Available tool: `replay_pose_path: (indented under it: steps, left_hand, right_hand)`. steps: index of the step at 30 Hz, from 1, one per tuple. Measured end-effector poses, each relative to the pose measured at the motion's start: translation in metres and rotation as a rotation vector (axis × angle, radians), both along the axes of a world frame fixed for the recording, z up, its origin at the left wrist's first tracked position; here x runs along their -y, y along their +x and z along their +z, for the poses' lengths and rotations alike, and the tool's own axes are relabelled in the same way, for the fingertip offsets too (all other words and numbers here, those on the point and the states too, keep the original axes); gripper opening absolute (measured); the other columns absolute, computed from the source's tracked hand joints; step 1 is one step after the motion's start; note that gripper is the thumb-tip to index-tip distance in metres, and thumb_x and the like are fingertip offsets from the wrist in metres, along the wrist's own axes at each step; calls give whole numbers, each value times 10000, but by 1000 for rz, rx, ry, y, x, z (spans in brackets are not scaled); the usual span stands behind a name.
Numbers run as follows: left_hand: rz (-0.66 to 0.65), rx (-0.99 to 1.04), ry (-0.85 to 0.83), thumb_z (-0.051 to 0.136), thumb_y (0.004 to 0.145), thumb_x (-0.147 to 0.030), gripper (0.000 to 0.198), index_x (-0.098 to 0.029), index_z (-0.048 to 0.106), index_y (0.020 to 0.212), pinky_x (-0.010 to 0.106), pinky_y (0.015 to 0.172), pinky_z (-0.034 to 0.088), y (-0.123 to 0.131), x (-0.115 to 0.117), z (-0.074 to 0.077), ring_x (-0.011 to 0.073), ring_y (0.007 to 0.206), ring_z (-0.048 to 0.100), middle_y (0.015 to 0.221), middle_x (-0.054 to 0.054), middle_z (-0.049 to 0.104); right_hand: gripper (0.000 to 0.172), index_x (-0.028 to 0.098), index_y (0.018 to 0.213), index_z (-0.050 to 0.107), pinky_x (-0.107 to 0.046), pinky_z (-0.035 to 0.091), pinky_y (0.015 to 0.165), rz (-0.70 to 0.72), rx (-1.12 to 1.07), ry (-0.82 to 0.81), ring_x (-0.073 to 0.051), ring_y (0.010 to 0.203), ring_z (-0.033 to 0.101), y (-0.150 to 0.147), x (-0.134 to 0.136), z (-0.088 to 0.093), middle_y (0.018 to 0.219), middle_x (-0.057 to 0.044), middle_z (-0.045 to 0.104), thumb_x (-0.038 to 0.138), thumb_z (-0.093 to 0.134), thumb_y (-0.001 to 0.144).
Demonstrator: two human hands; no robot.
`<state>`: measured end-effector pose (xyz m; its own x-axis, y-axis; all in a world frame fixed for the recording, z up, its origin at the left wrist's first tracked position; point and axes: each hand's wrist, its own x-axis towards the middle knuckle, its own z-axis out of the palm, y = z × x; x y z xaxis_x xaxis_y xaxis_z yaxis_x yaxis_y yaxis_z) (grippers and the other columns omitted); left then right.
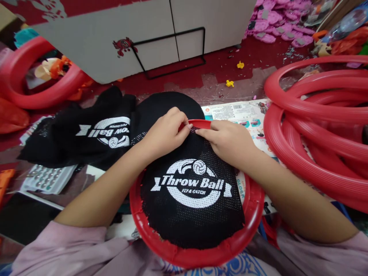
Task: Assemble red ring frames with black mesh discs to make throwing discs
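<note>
A red plastic ring (254,214) lies in front of me, partly over my lap. Across it is spread a black mesh fabric (178,226) printed "Throw Ball FLY & CATCH" in white. At its far edge my left hand (171,132) is closed, thumb and fingertips pinching the mesh by the rim. Just to the right, my right hand (228,140) wraps its fingers around the far rim, its forefinger pressed on the mesh edge. Along the right side the mesh stands apart from the ring and printed card shows through the gap.
More black printed mesh pieces (106,130) lie at the left. Red rings (319,111) are stacked at the right, and another red ring (17,92) sits far left. Ahead are a white cabinet panel (143,30), a black wire frame (172,71) and pink pieces (276,19).
</note>
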<state>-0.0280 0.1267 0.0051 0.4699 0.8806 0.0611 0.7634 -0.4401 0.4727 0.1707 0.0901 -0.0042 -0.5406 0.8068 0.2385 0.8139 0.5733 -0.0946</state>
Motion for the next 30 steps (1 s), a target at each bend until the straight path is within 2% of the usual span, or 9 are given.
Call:
replay_pose_path:
  steps: [9,13,16,18,20,24,30]
  left_hand:
    - [-18,62,-19,526,846,-283,158,-163,568,753,331,763,451,-3,-5,-7,176,819,539,838,35,524]
    - [-52,68,18,491,881,-266,159,-149,598,888,348,810,468,-5,-1,-5,188,867,551,905,58,541]
    - [-165,63,95,483,897,-252,218,-125,566,1054,400,940,450,-4,3,-3,234,1056,546,1109,129,566]
    - [-289,42,112,494,897,-248,309,-129,513,1182,421,1022,410,-3,5,-2,252,1192,497,1254,151,534]
    - [-368,14,103,499,900,-251,367,-149,474,1251,424,1052,392,-3,6,-2,252,1239,476,1303,137,527]
    - [-381,-10,112,505,903,-281,337,-158,503,1216,434,1045,391,-5,4,-4,259,1223,484,1285,129,548]
    - [-418,-67,138,520,886,-258,358,-163,535,1231,441,1041,385,-6,2,-4,272,1209,478,1320,139,512]
  right_hand:
    - [319,246,1128,670,-292,279,552,-62,65,-156,-198,756,601,-4,0,9,911,-74,683,189,443,912]
    - [275,209,1120,660,-292,378,655,-44,-64,-270,-214,866,629,3,-2,15,1016,-69,709,219,478,914]
    - [269,184,1115,651,-285,404,720,-34,-184,-347,-194,853,624,9,-6,19,993,-58,715,196,528,876]
    - [277,170,1091,654,-277,401,721,-16,-241,-347,-182,828,613,11,-9,18,958,-58,710,157,503,860]
    - [289,163,1069,651,-269,393,714,9,-298,-313,-173,811,598,12,-12,16,938,-56,701,130,471,846]
    - [299,159,1084,603,-256,375,676,-2,-412,-255,-154,729,561,16,-17,10,893,-41,672,126,465,821]
    - [282,155,1083,559,-254,362,661,-21,-445,-256,-148,685,537,17,-23,-1,788,-16,618,135,468,816]
